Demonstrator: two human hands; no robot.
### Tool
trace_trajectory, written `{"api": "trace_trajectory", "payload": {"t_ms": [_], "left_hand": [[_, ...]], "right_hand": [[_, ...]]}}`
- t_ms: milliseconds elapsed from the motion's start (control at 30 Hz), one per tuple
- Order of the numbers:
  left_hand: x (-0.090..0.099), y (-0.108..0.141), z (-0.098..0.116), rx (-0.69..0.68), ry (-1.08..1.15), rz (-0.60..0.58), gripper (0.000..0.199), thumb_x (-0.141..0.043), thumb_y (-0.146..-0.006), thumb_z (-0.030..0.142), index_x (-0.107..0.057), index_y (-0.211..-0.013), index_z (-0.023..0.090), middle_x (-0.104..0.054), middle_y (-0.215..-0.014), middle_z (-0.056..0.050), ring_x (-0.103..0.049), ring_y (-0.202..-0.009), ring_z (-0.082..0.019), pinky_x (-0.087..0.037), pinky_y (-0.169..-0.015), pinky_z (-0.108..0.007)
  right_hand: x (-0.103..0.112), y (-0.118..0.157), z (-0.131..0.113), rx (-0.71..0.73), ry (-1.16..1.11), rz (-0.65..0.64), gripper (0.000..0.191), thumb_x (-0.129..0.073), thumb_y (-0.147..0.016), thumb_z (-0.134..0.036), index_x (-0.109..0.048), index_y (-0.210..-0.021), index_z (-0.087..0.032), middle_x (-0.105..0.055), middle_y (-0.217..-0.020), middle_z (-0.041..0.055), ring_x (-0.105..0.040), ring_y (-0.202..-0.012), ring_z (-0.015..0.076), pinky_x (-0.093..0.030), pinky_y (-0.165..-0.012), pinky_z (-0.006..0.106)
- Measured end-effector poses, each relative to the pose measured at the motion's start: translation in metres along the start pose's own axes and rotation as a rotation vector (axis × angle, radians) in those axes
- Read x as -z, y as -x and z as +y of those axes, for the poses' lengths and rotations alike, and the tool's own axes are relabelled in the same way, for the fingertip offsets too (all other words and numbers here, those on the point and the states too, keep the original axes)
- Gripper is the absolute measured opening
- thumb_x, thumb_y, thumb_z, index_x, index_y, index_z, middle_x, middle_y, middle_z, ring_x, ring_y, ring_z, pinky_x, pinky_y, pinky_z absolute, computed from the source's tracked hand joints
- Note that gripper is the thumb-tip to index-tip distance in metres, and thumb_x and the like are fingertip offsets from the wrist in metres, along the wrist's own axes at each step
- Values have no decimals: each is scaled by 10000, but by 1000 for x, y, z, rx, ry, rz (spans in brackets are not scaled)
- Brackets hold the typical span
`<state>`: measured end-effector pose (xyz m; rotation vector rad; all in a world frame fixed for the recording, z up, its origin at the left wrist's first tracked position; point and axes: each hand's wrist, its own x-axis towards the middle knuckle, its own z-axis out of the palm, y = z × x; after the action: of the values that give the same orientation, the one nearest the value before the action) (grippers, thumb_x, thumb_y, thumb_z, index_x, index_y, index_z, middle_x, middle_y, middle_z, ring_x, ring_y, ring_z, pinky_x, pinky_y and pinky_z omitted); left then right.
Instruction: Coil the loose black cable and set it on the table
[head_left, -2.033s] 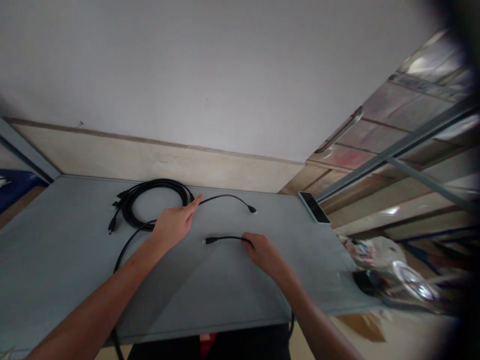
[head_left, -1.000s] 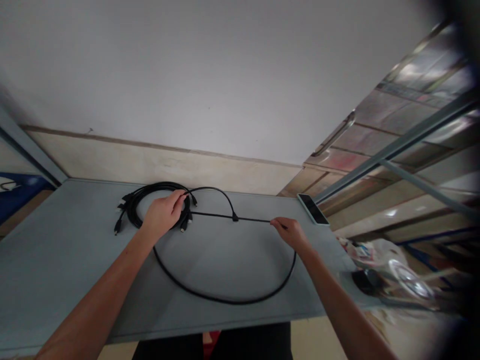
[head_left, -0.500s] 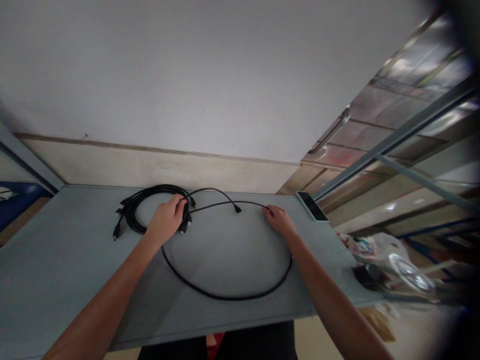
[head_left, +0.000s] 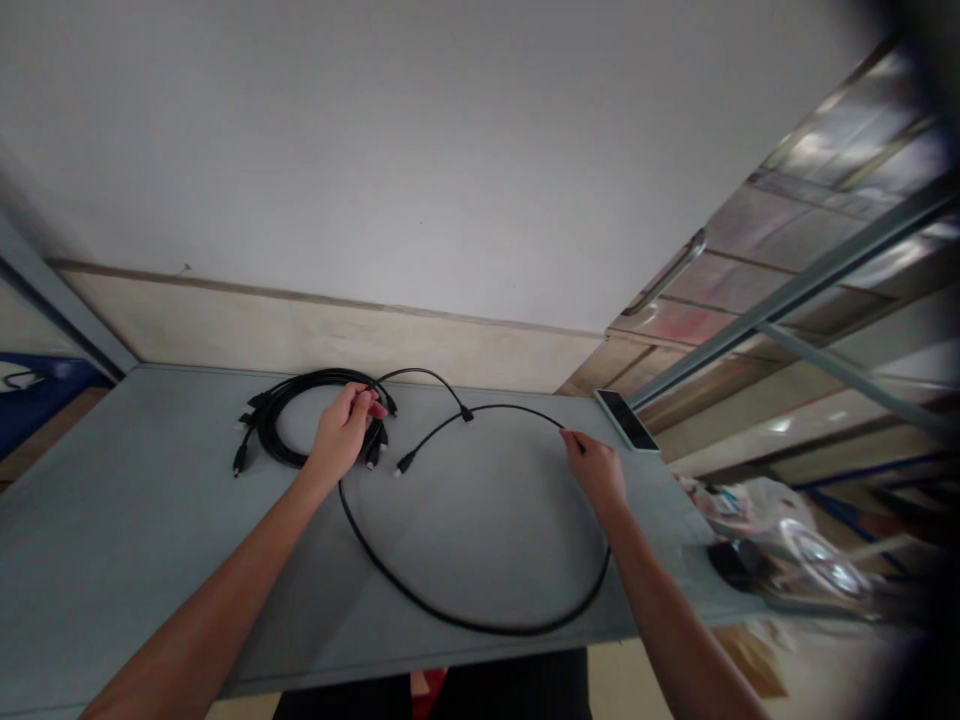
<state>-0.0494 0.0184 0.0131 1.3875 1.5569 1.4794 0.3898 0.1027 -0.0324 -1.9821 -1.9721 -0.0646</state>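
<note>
A bundle of thin black cables (head_left: 264, 432) lies coiled on the grey table, with several plugs sticking out at its left and right sides. Over the coil's right edge is my left hand (head_left: 341, 432), its fingers closed at the cable there; the exact grip is partly hidden. My right hand (head_left: 598, 468) pinches a black cable, apart from the coil. From this hand a length runs left to a loose plug (head_left: 406, 462) on the table. A wide cable loop (head_left: 495, 630) bows toward me between both arms. Another plug (head_left: 466, 414) touches or crosses the pinched length.
On the grey table (head_left: 150, 520), a phone-like device (head_left: 628, 420) with a dark screen lies at the right back corner. A pale wall (head_left: 375, 180) rises behind. Metal frame bars stand at both sides. A clear plastic bag (head_left: 772, 503) and blurred items are at the right.
My right hand has moved right and slightly toward me, drawing the cable along. The cable's plug end now lies clear of the coil, and the front loop has widened.
</note>
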Motion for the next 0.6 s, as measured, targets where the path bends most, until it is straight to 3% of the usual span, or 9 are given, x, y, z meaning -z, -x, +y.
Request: {"api": "trace_trajectory", "payload": {"t_ms": [200,300,500,600], "left_hand": [[5,0,11,-66,335,162,243,-459,-954,430,-550,-920,207,-427,-570,56,-434,-489,-104,-381,-492,-232],[7,1,11,-29,356,132,255,-497,-936,455,-568,-899,213,-328,-531,74,-321,-434,-92,-313,-437,-230],[4,4,10,-43,419,65,273,-602,-886,474,-614,-905,202,-322,-491,87,-300,-410,-76,-295,-422,-210],[4,5,13,-78,532,69,282,-620,-885,468,-631,-893,186,-302,-475,96,-278,-401,-65,-292,-426,-198]], "right_hand": [[5,12,17,-258,161,-105,602,-354,-948,-550,-774,-992,-121,-724,-888,253,-694,-767,343,-458,-646,387],[1,10,14,-313,159,-90,551,-343,-960,-472,-738,-1086,-110,-714,-924,267,-701,-819,359,-482,-666,404],[-3,-13,-4,-393,124,-176,491,-360,-959,-409,-717,-1104,-106,-694,-1022,269,-690,-944,366,-518,-750,439],[0,-18,-18,-380,90,-134,455,-400,-951,-390,-716,-1092,-93,-686,-1050,261,-670,-1004,360,-507,-840,472]]}}
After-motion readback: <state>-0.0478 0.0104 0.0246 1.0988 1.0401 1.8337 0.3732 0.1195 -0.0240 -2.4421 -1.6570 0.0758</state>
